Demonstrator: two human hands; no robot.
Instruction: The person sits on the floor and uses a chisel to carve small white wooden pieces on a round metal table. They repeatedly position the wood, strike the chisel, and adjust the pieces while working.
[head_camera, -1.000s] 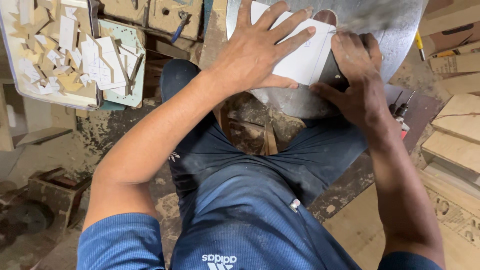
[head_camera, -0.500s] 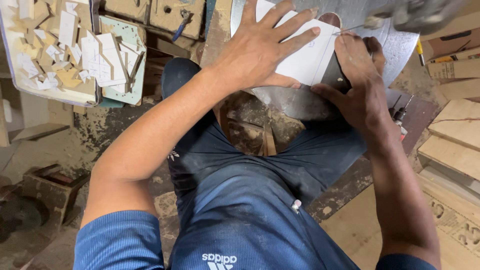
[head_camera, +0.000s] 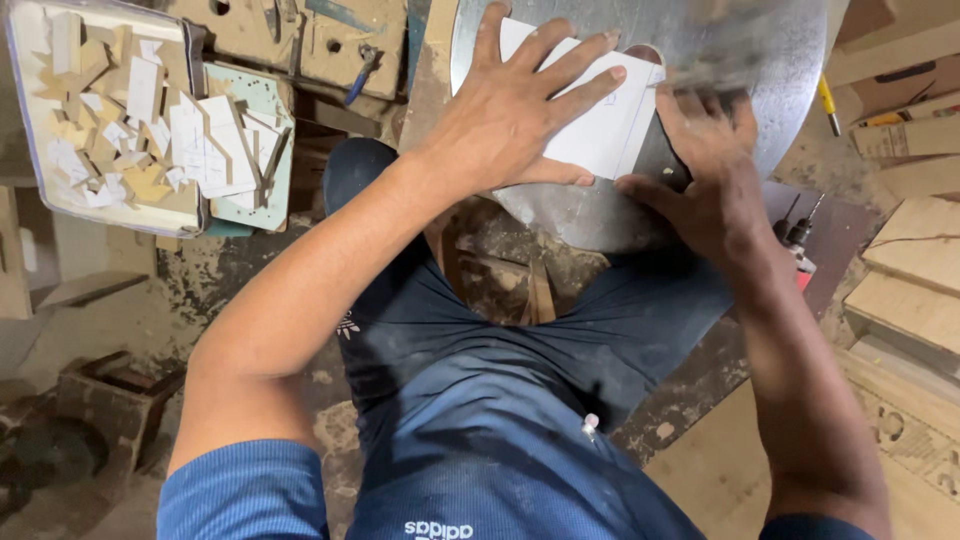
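Note:
A white flat sheet piece (head_camera: 600, 120) lies on a round grey metal table (head_camera: 760, 50) in front of me. My left hand (head_camera: 510, 110) is spread flat on the sheet, fingers apart, pressing it down. My right hand (head_camera: 705, 170) rests at the sheet's right edge, fingers bent against it and blurred by motion; whether it holds anything is hidden. My legs in dark blue trousers (head_camera: 480, 400) are below the table.
A tray (head_camera: 20, 120) of several pale cut wood pieces stands at the upper left. Wooden boards (head_camera: 920, 270) lie at the right, with a yellow-handled tool (head_camera: 828, 100) and a drill (head_camera: 795, 240) near them. Dusty floor and wood scraps lie at the left.
Both hands and the white sheet have shifted slightly on the metal table. My right hand's fingers are now blurred at the sheet's edge.

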